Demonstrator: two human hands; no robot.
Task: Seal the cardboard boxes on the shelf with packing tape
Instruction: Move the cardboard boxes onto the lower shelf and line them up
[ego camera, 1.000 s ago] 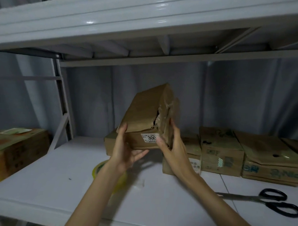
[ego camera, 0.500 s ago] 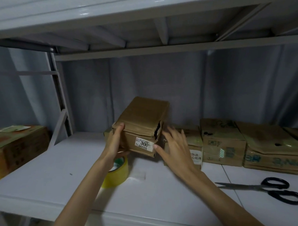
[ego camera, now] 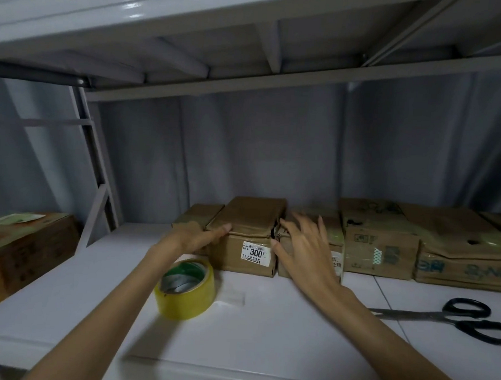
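Note:
A small brown cardboard box [ego camera: 249, 227] with a white "300" label stands flat on the white shelf [ego camera: 266, 328], in a row of boxes at the back. My left hand [ego camera: 197, 236] rests against its left top edge with straight fingers. My right hand [ego camera: 301, 243] hovers spread at its right side, thumb near the box's front corner, over the neighbouring box [ego camera: 332, 236]. A yellow roll of packing tape [ego camera: 186, 290] lies on the shelf just in front of the box, under my left wrist. Black-handled scissors [ego camera: 453, 316] lie to the right.
More taped cardboard boxes [ego camera: 380, 247] [ego camera: 464, 256] line the back right. A larger box [ego camera: 22, 251] sits on the neighbouring shelf at left. The upper shelf [ego camera: 193, 20] hangs low overhead; a metal upright [ego camera: 92, 160] stands at the left.
The "300" box was held up and tilted in both hands, then came down into the row on the shelf. My hands have loosened from gripping it to lying beside it.

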